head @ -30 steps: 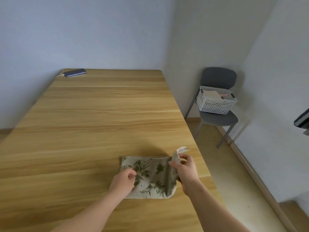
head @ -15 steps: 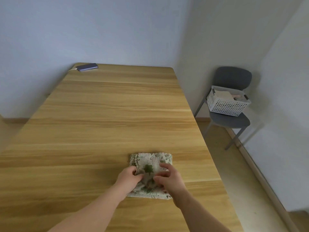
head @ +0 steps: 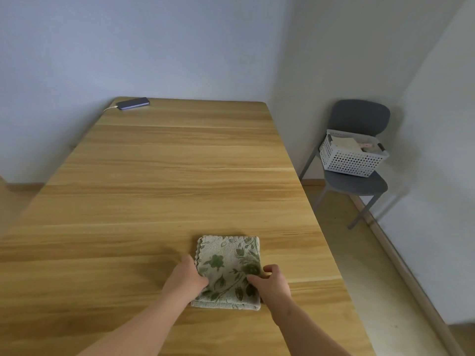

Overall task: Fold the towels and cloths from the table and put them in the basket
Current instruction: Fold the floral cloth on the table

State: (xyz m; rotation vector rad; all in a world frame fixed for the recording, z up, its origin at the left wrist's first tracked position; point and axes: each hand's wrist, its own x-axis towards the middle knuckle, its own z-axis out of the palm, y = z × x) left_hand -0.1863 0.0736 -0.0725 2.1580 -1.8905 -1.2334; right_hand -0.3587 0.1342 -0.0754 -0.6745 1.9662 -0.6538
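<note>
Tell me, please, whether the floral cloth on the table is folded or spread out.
Folded. The floral cloth lies as a compact square, with stacked layered edges visible along its left side.

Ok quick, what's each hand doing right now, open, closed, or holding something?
Left hand: grips the left edge of the floral cloth.
Right hand: pinches the cloth's right edge.

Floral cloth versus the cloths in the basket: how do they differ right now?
The floral cloth lies on the table, gripped by the left hand and right hand; the basket cloths sit untouched in the basket on the chair. The floral cloth has a green leaf print; the basket cloths look pale, mostly plain. Both look folded.
</note>
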